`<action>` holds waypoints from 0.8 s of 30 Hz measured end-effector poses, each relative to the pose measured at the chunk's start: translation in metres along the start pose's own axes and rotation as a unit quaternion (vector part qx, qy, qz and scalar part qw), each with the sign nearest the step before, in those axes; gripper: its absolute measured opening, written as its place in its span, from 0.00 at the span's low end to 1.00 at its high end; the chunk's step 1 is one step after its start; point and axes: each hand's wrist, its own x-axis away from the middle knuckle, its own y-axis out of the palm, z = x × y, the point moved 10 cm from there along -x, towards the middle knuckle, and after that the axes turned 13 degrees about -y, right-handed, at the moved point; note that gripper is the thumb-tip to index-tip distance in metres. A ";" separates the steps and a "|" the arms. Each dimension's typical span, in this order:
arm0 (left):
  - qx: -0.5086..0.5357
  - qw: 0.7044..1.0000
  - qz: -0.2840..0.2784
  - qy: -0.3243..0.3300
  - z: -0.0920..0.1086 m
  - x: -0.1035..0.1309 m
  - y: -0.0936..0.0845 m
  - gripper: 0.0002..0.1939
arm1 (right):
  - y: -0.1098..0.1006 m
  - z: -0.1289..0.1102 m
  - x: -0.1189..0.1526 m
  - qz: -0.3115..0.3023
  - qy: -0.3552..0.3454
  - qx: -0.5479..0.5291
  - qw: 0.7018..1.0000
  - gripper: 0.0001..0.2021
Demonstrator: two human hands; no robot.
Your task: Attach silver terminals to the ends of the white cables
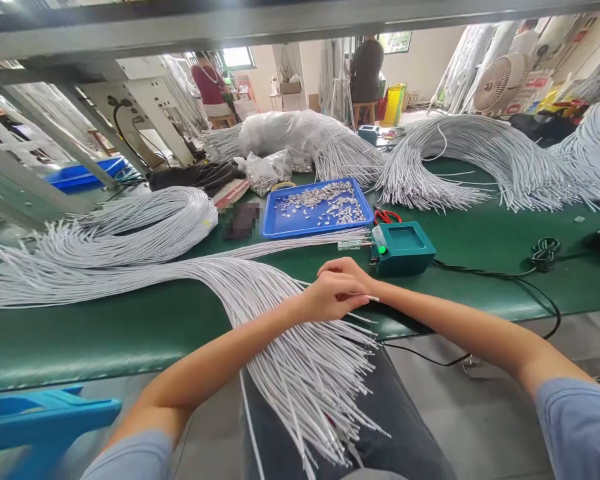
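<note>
My left hand (330,297) is closed around a thin white cable, whose tip (374,299) pokes out to the right between thumb and fingers. Just behind it, my right hand (347,269) is bent inward, its fingers curled and partly hidden by the left; what it holds, if anything, cannot be made out. A large bundle of white cables (300,360) runs under my left forearm and hangs over the table edge onto my lap. Close behind my hands stands a green device (405,248) with a lit green button. A blue tray (267,223) holds small metal pieces.
Coiled white cable bundles lie at the left (170,227) and back right (480,147). Red-handled pliers (387,216) sit behind the device. A black cord (500,272) trails right. A metal beam (260,33) crosses above. Two people sit in the background.
</note>
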 end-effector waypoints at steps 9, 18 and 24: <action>0.276 0.916 0.148 -0.250 -0.095 -0.018 -0.050 0.22 | -0.050 0.002 0.006 0.209 -0.035 -0.031 0.977 0.15; 0.303 0.902 0.109 -0.287 -0.101 -0.017 -0.036 0.19 | -0.063 -0.017 0.005 0.197 -0.116 0.003 0.974 0.14; 0.301 0.898 0.122 -0.297 -0.098 -0.016 -0.039 0.17 | -0.066 -0.026 0.007 0.217 -0.129 0.017 0.968 0.08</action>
